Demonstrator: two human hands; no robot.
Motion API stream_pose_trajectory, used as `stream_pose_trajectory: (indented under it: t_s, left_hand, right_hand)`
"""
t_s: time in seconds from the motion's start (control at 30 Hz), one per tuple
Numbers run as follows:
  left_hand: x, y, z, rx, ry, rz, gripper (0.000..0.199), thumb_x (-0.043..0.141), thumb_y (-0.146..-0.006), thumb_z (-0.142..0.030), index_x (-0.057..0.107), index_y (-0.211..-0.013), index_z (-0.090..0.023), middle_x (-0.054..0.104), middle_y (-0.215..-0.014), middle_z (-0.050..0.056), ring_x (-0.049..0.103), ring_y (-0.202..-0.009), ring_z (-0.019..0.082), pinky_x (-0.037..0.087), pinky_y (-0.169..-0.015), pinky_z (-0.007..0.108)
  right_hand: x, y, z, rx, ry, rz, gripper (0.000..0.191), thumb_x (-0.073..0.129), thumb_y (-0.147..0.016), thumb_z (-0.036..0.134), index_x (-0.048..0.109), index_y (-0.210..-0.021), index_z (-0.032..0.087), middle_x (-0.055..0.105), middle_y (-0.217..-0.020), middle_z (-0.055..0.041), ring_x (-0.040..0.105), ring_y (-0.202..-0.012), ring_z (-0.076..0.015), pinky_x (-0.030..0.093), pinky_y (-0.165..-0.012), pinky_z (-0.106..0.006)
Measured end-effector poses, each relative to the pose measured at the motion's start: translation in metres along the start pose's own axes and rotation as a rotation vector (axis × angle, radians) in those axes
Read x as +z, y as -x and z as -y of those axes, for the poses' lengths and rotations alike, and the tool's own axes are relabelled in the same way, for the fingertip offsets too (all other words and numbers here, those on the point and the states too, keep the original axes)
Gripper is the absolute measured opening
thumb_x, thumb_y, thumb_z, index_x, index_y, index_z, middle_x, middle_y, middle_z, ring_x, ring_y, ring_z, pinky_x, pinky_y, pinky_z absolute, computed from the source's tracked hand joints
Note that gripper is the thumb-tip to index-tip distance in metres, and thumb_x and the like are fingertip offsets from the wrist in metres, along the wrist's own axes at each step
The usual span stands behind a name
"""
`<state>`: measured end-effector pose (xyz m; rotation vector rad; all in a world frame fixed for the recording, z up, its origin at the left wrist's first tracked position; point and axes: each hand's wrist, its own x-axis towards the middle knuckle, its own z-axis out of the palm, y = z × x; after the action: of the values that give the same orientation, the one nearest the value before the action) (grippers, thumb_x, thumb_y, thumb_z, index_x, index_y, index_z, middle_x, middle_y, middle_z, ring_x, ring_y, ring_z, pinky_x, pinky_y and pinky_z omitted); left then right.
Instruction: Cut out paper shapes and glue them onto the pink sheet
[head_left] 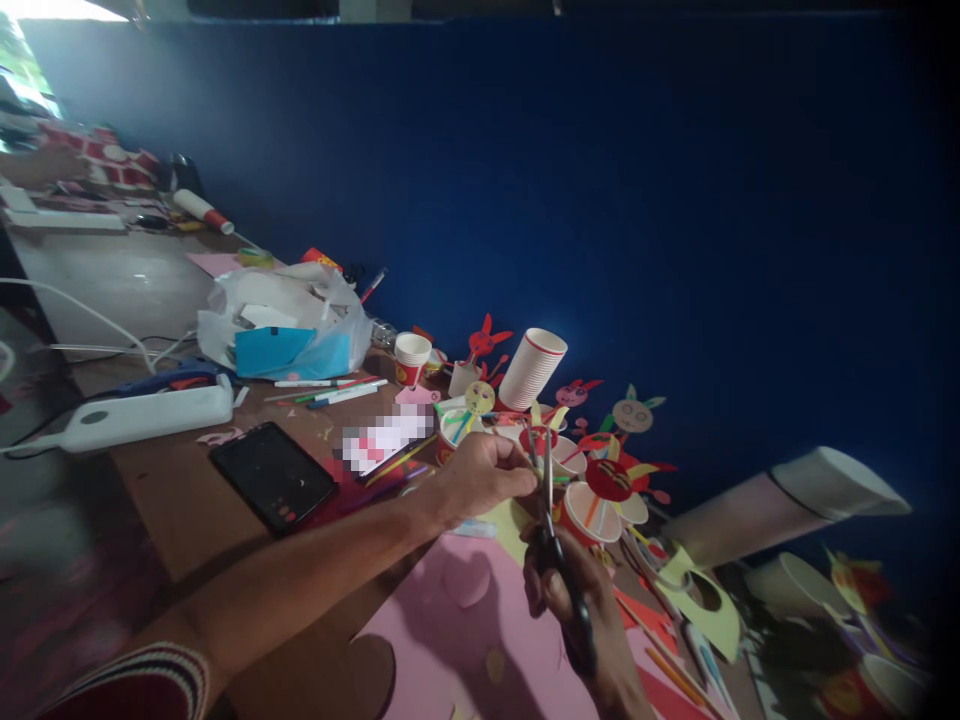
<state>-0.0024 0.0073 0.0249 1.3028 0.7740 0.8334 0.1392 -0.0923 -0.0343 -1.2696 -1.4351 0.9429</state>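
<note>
Gripping slender, black-handled metal scissors (553,552): the curled right hand (594,585).

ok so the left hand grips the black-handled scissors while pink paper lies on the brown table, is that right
Wrong hand: the head view shows the right hand gripping the black-handled scissors, while pink paper lies on the brown table.

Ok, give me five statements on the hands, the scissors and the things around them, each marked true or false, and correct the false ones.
1. The scissors are in the left hand. False: the right hand holds the scissors.
2. The left hand is close to the blades. True.
3. The tall cup stack is in front of the blue wall. True.
4. The plastic bag sits on the pink sheet. False: the plastic bag is behind the pink sheet.
</note>
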Motion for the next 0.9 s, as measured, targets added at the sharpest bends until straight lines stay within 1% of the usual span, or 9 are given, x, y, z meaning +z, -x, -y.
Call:
stream_pose_trajectory:
  t_s: [0.13,0.3,0.4,0.5,0.6,0.73,0.9]
  left_hand:
    - [0.000,0.000,-0.003,-0.038,0.019,0.015,0.005,0.063,-0.061,-0.017,0.063,-0.063,-0.012,0.059,-0.059,-0.001,0.050,-0.053,0.007,0.035,-0.050,0.018]
    - [-0.001,-0.001,0.000,-0.016,0.027,0.012,0.006,0.063,-0.062,-0.017,0.064,-0.066,-0.013,0.063,-0.063,0.000,0.055,-0.059,0.008,0.039,-0.057,0.019]
    - [-0.004,-0.003,0.002,-0.009,-0.005,0.039,0.007,0.064,-0.063,-0.019,0.064,-0.066,-0.013,0.063,-0.063,0.000,0.055,-0.059,0.008,0.040,-0.058,0.020]
    - [-0.006,-0.003,0.000,-0.008,-0.041,0.064,0.007,0.064,-0.063,-0.019,0.064,-0.067,-0.013,0.062,-0.062,-0.001,0.052,-0.056,0.008,0.038,-0.056,0.020]
    - [-0.007,-0.003,-0.001,0.002,-0.045,0.065,0.006,0.062,-0.063,-0.018,0.064,-0.066,-0.013,0.059,-0.059,-0.002,0.048,-0.053,0.007,0.035,-0.052,0.020]
    - [-0.008,-0.003,0.001,0.007,-0.055,0.062,0.010,0.063,-0.061,-0.021,0.063,-0.067,-0.013,0.059,-0.060,-0.001,0.048,-0.054,0.007,0.033,-0.052,0.020]
    - [-0.011,-0.006,0.006,-0.001,-0.028,0.098,0.009,0.063,-0.062,-0.020,0.063,-0.068,-0.013,0.059,-0.060,-0.001,0.048,-0.054,0.007,0.033,-0.051,0.020]
  right_hand:
    - [-0.001,0.000,0.000,0.011,0.006,-0.007,0.048,0.054,-0.073,0.063,0.052,-0.094,0.020,0.047,-0.058,0.0040,0.041,-0.052,-0.0115,0.039,-0.048,-0.021]
    - [-0.002,-0.001,0.000,0.036,-0.017,-0.004,0.050,0.056,-0.071,0.063,0.052,-0.094,0.019,0.047,-0.058,0.0042,0.041,-0.050,-0.0108,0.039,-0.046,-0.021]
    - [-0.003,-0.001,0.002,0.064,-0.033,-0.002,0.050,0.058,-0.070,0.063,0.053,-0.092,0.019,0.046,-0.056,0.0047,0.040,-0.048,-0.0101,0.038,-0.046,-0.022]
    - [-0.002,0.000,0.005,0.086,-0.043,-0.009,0.050,0.061,-0.068,0.062,0.055,-0.091,0.018,0.048,-0.054,0.0046,0.039,-0.047,-0.0096,0.037,-0.045,-0.022]
    - [-0.002,0.000,0.009,0.120,-0.029,-0.020,0.053,0.062,-0.066,0.062,0.057,-0.093,0.018,0.050,-0.055,0.0033,0.039,-0.047,-0.0099,0.037,-0.046,-0.022]
    - [-0.002,0.001,0.014,0.159,-0.010,-0.043,0.058,0.061,-0.062,0.067,0.059,-0.091,0.017,0.046,-0.050,0.0045,0.039,-0.047,-0.0110,0.036,-0.044,-0.023]
    - [-0.004,0.002,0.016,0.186,-0.040,-0.054,0.057,0.065,-0.060,0.064,0.060,-0.091,0.016,0.047,-0.051,0.0045,0.039,-0.046,-0.0101,0.037,-0.044,-0.022]
